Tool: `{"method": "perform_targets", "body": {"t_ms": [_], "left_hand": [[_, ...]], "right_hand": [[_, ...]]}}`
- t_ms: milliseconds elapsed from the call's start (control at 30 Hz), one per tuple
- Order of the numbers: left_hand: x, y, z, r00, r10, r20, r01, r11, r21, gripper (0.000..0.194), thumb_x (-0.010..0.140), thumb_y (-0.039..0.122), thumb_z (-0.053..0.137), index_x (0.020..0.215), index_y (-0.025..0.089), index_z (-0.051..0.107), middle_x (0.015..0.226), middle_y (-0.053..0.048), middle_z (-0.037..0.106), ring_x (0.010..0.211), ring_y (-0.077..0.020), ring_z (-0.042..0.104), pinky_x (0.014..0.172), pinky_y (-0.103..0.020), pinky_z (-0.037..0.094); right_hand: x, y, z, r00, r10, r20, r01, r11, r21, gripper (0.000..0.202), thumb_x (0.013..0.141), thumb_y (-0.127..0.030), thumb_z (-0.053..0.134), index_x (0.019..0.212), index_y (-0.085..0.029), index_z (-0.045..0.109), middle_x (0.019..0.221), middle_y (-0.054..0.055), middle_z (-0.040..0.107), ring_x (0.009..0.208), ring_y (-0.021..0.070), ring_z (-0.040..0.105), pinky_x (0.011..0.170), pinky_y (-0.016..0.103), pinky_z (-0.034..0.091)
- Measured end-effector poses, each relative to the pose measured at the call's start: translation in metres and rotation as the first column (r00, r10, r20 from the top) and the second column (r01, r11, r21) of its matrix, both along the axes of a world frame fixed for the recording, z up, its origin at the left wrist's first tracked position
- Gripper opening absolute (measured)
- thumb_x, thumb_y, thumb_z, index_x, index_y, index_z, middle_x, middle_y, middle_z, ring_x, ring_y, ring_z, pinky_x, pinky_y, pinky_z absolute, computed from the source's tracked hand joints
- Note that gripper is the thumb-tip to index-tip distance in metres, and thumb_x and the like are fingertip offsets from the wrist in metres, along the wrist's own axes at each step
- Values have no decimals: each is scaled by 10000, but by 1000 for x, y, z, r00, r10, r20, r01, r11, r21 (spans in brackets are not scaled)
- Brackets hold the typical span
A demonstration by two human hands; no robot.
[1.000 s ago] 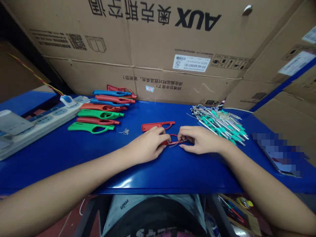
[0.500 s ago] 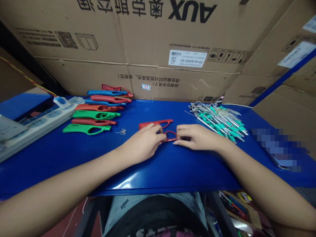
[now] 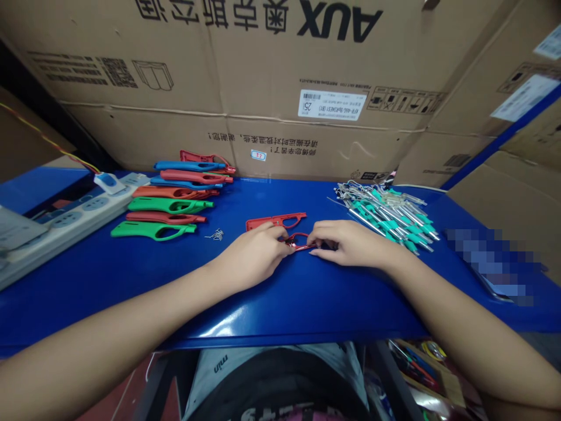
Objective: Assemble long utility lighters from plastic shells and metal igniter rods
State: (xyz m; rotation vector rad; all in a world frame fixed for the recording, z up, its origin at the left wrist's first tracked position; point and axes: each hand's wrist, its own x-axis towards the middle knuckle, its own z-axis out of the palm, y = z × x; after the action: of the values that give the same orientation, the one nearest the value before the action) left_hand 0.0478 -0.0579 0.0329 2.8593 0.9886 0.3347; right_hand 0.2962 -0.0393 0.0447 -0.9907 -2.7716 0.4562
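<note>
Apparently, the two hands are sharing one red piece at the middle of the desk (image 3: 280, 304). The left hand (image 3: 252, 254) is pinching the left end of this looped red shell (image 3: 304, 248), its fingers curled nearly closed. The right hand (image 3: 353, 244) is closing thumb and bent fingers around the right end; whether it is also gripping a smaller part, I cannot tell.

Slipping seems the main risk: fingertips are covering much of a slim piece, so uneven pressure could be twisting it or popping loose anything seated inside. The left hand is also lying very near a second red shell (image 3: 275, 221), so a stray knuckle could be nudging it. A sweep of the left forearm could be scattering the metal pins (image 3: 215, 234).

As for counts, one red shell is being held and one is lying just beyond. At least eight coloured handles (image 3: 163, 204) are lying at the left: two green, two blue, four red or orange, with overlap possibly hiding more. The pins and the green-banded metal rods (image 3: 390, 216) are overlapping too much for counting. One power strip (image 3: 65, 218) is carrying one blue-and-white plug (image 3: 109, 182).
</note>
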Motion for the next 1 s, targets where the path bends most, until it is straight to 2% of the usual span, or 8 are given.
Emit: {"method": "perform_targets", "body": {"t_ms": [133, 233, 333, 433, 533, 633, 733, 1000], "left_hand": [[-1, 1, -2, 999, 10, -31, -8, 999, 46, 279, 984, 186, 509, 1097, 251, 757, 1074, -79, 706, 1045, -240, 650, 866, -348, 557], [-2, 3, -5, 998, 2, -57, 4, 994, 105, 295, 985, 200, 512, 1179, 266, 724, 1111, -64, 726, 1081, -252, 654, 868, -362, 568], [-1, 5, -7, 999, -23, -46, 29, 990, 139, 305, 989, 211, 512, 1215, 280, 704, 1142, -43, 734, 1069, -246, 668, 859, -362, 576], [-2, 7, -6, 998, -44, -41, 51, 984, 171, 301, 987, 193, 509, 1198, 263, 712, 1156, -39, 736, 1048, -239, 681, 838, -345, 580], [-3, 9, -5, 996, -76, -45, 83, 980, 178, 305, 984, 188, 509, 1208, 252, 705, 1158, -45, 733, 1046, -235, 688, 801, -322, 586], [-5, 11, -3, 993, -103, -57, 112, 980, 167, 334, 980, 170, 502, 1246, 263, 682, 1176, -47, 724, 1069, -234, 687, 791, -311, 591], [-7, 14, -2, 990, -119, -72, 129, 979, 160, 353, 989, 176, 477, 1274, 265, 664, 1189, -49, 718, 1083, -240, 684, 804, -324, 595], [-10, 15, -4, 990, -138, 2, 136, 983, 126, 353, 953, 191, 491, 1259, 213, 665, 1237, -48, 707, 1157, -231, 650, 976, -375, 543]], "right_hand": [[1, -3, 3, 999, 30, -17, -29, 999, 32, 196, 944, -344, 595, 1042, -205, 691, 1001, 52, 682, 835, 161, 626, 714, 265, 445], [0, -3, 2, 998, 47, -49, -43, 995, 86, 210, 974, -340, 539, 1034, -218, 697, 1002, 53, 690, 849, 164, 640, 722, 271, 454], [4, 5, 1, 995, -70, -66, 82, 975, 206, 248, 989, -350, 495, 1048, -215, 695, 1005, 63, 698, 863, 181, 643, 733, 289, 448], [21, 19, 3, 944, -331, -17, 310, 864, 396, 254, 973, -341, 502, 988, -192, 708, 999, 90, 697, 938, 236, 632, 811, 347, 420], [48, 31, 7, 809, -579, 104, 453, 726, 518, 214, 902, -271, 547, 964, -168, 724, 1016, 128, 667, 973, 293, 608, 794, 385, 387], [70, 39, 9, 699, -701, 141, 532, 642, 552, 231, 867, -239, 550, 994, -186, 736, 1040, 138, 633, 980, 306, 580, 791, 395, 363], [81, 44, 6, 679, -717, 155, 548, 637, 542, 244, 850, -264, 583, 1028, -219, 745, 1066, 134, 599, 989, 307, 560, 794, 400, 355], [81, 54, -11, 722, -684, 105, 510, 628, 588, 195, 847, -269, 608, 980, -224, 743, 1058, 146, 569, 1032, 333, 513, 770, 404, 375]]}}
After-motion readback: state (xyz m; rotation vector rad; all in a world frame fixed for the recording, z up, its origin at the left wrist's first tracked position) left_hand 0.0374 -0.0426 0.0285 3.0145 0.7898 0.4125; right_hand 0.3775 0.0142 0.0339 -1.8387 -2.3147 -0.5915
